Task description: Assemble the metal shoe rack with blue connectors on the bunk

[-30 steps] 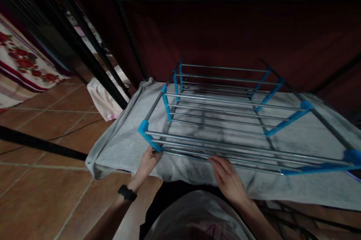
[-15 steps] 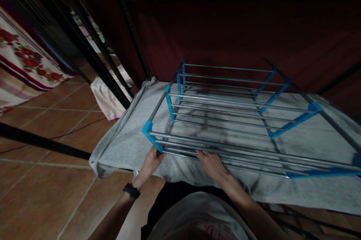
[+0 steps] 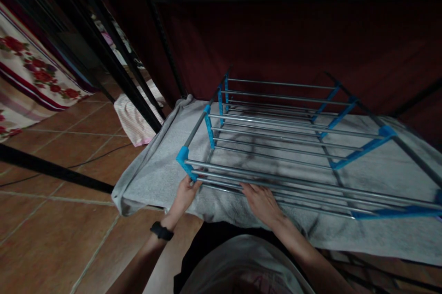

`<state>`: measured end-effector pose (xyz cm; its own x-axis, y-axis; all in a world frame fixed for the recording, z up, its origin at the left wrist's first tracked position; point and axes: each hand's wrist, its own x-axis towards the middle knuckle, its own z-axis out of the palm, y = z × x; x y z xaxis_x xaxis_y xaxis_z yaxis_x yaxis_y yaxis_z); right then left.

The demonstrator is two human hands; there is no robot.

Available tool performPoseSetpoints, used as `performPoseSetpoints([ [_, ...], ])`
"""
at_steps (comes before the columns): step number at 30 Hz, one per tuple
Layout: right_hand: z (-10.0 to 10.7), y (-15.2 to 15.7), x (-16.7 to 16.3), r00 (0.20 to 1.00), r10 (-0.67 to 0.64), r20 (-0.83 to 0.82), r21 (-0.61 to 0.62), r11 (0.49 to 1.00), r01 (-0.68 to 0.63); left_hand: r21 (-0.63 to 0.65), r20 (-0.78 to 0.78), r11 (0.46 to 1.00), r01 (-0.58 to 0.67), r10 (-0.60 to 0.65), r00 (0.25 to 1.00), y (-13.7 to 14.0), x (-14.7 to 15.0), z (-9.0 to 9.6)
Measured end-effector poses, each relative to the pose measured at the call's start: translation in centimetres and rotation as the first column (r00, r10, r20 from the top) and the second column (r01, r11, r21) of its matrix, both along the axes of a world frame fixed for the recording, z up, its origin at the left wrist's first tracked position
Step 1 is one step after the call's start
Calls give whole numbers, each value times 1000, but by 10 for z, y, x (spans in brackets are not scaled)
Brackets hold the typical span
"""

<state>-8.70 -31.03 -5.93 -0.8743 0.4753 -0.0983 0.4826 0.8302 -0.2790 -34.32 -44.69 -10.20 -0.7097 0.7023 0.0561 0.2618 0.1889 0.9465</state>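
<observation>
A metal-tube shoe rack (image 3: 269, 121) with blue plastic brackets lies on a bench covered with grey cloth (image 3: 148, 179). At its near left corner, my left hand (image 3: 185, 195) is closed around the lower end of a blue bracket (image 3: 186, 165), its fingertips partly hidden behind it. My right hand (image 3: 261, 201) grips the lowest near tube (image 3: 221, 188) a little right of that corner, fingers over the tube and thumb out of sight. On the near right, another blue bracket (image 3: 397, 212) joins the same set of tubes.
Black metal posts (image 3: 113, 68) rise at the left, and a dark bar (image 3: 55, 172) crosses low over the tiled floor (image 3: 41, 229). A dark red cloth (image 3: 276, 40) hangs behind the rack. A striped cloth (image 3: 133, 119) and a flowered blanket (image 3: 41, 73) are farther left.
The lower end of the near left bracket has shifted slightly up and left, with my left hand on it. My right hand has stayed at the same spot on the tube.
</observation>
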Motion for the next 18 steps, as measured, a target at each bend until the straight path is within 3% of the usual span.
performPoseSetpoints([
  [9, -3, 2, -1, 1000, -30, 4, -9, 1000, 30, 94, 15, 990, -110, 109, 994, 5, 11, -17],
  [18, -4, 4, 3, 1000, -11, -27, -20, 1000, 10, 137, 8, 978, -159, 160, 987, 7, 22, -20],
])
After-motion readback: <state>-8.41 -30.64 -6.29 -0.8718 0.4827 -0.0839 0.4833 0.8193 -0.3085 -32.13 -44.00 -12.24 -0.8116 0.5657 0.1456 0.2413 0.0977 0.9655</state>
